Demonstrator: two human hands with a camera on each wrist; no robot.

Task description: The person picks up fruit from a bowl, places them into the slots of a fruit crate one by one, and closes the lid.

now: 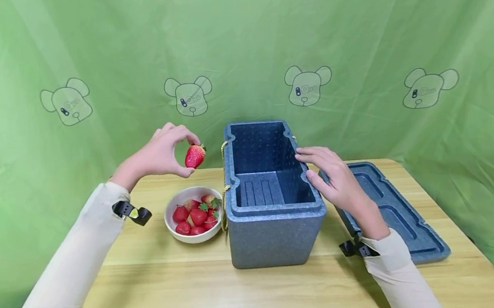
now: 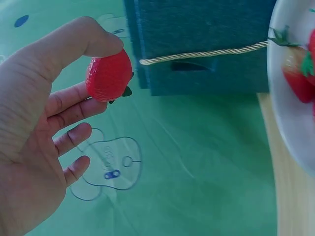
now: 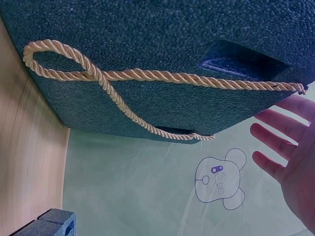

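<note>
Strawberry (image 1: 195,156), red, shiny and dotted, is pinched by the thumb and fingers of the left hand (image 1: 162,152), up in the air to the left of the box (image 1: 277,240). More strawberries (image 1: 197,217), some with green leaves, are piled in a smooth, round, white bowl (image 1: 169,220) just beside the box. The box is blue-gray, deep and bumpy like foam, and twisted gold rope (image 3: 157,76) is strung along its side. Its right rim is touched by the right hand (image 1: 331,173), with the fingers loose and spread. To the right, a flat, grooved lid (image 1: 395,209) is laid on the pale, streaky wood table (image 1: 175,290). Behind, creased green cloth (image 1: 235,36) is hung, printed with round-eared animal heads (image 1: 191,99).
</note>
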